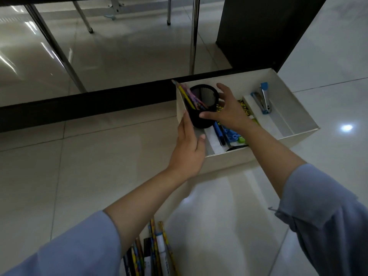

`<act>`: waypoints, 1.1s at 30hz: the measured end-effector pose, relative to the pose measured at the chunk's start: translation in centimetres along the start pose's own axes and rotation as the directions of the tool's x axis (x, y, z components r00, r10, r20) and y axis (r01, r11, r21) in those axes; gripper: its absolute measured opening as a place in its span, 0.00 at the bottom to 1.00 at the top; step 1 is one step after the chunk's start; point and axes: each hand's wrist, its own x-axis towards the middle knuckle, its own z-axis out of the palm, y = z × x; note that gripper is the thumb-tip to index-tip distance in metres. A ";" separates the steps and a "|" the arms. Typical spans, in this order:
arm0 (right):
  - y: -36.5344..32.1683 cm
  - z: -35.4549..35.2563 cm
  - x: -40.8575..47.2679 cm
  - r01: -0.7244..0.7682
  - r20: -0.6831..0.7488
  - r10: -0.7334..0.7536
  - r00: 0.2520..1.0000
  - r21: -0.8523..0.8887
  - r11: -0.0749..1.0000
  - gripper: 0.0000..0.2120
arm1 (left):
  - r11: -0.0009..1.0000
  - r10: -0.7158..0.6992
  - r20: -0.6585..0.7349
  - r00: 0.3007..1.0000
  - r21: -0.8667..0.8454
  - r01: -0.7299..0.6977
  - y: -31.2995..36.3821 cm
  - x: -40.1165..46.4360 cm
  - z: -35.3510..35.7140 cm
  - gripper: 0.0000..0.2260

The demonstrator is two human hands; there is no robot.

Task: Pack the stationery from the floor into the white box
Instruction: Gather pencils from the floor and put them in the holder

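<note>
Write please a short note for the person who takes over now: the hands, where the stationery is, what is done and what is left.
Left hand: fingers straight against the left wall of the white cardboard box, steadying it.
Right hand: fingers curled around the black mesh pen cup, which stands in the box's left end with coloured pencils inside it.
Done: a blue and silver stapler, a blue pen and other small items lie in the box.
Left: a bundle of patterned pencils and pens is on the tiled floor near the person; it has to go into the box.
</note>
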 end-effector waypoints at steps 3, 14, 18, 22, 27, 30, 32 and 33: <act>0.5 0.6 0.3 0.031 0.007 -0.031 1.000 -0.010 0.999 0.45 | 0.999 -0.031 0.079 0.996 0.025 0.029 0.3 0.0 -0.7 0.32; 1.5 0.9 1.3 0.107 -0.044 -0.111 0.993 -0.075 0.991 0.36 | 0.758 0.317 0.545 0.776 0.346 -0.553 -6.0 -7.6 -6.1 0.09; 1.7 0.9 1.4 0.116 -0.043 -0.121 0.992 -0.100 0.988 0.36 | 0.368 0.183 0.882 0.434 0.348 -0.862 -8.7 -9.0 -6.3 0.07; 1.7 0.9 1.4 0.126 -0.039 -0.131 0.991 -0.107 0.986 0.37 | 0.280 0.136 0.917 0.376 0.328 -0.902 -8.6 -8.6 -6.3 0.08; 1.5 0.8 1.4 0.128 -0.029 -0.132 0.991 -0.122 0.984 0.37 | 0.235 0.137 0.930 0.341 0.304 -0.923 -8.9 -8.0 -6.3 0.08; 1.4 0.6 1.3 0.119 -0.025 -0.124 0.992 -0.133 0.984 0.37 | 0.265 0.113 0.926 0.360 0.321 -0.909 -9.0 -8.2 -6.3 0.06; 1.4 0.6 1.2 0.119 -0.024 -0.123 0.992 -0.130 0.984 0.37 | 0.468 0.100 0.896 0.433 0.342 -0.815 -8.0 -7.8 -7.1 0.07; 1.4 0.7 1.2 0.122 -0.023 -0.126 0.992 -0.127 0.984 0.37 | 0.643 0.075 0.874 0.481 0.326 -0.693 -7.3 -7.2 -7.9 0.05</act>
